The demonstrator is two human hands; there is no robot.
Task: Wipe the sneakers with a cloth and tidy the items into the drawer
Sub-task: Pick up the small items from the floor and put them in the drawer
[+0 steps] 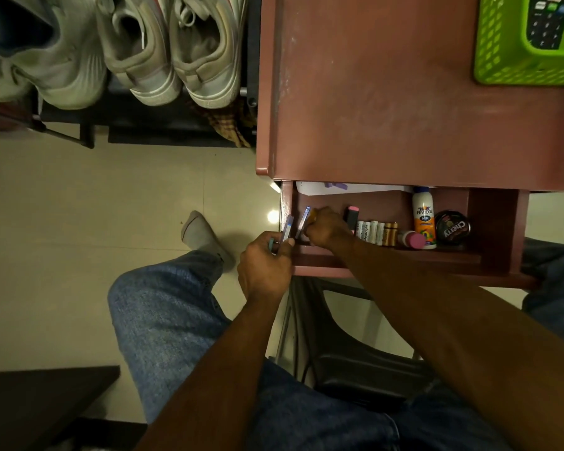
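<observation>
The wooden drawer is pulled open under the brown tabletop. Inside stand several batteries, a white glue bottle, a round shoe polish tin and a pink-capped item. My left hand grips a thin blue pen-like item at the drawer's left front corner. My right hand is inside the drawer's left end, fingers curled on another thin blue item. Pale sneakers sit on a dark rack at the top left.
A green plastic basket holding a remote stands on the tabletop's far right. A checked cloth hangs beside the rack. White paper lies at the drawer's back. My jeans-clad legs and a dark chair seat are below.
</observation>
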